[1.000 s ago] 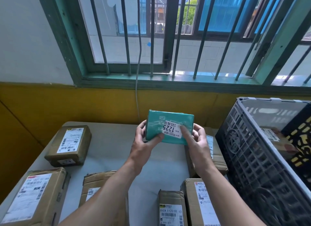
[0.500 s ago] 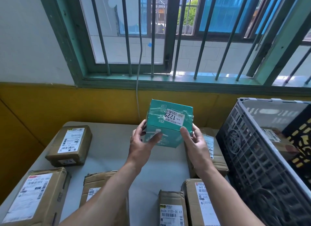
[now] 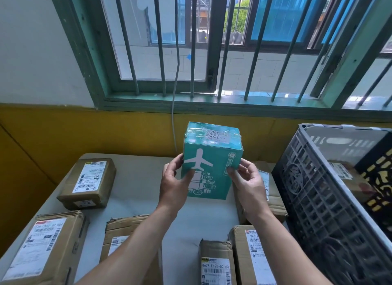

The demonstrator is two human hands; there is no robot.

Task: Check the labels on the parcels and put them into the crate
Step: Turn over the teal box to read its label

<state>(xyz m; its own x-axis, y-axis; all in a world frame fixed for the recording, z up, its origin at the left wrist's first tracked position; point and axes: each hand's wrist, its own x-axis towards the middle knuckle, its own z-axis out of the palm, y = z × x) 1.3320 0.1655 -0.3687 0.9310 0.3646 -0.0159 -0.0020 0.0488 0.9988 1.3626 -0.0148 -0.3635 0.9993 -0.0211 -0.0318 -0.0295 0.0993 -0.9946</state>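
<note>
Teal parcel with a white airplane print, held upright above the table centre, left hand and right hand clamped on its sides; its white label faces up. Black crate stands at the table's right edge.

In front of me a green-framed window fills the upper wall, its grey bars upright across the glass. Below the window runs a yellow wall band. A pale cable hangs from the window down past that band.
</note>
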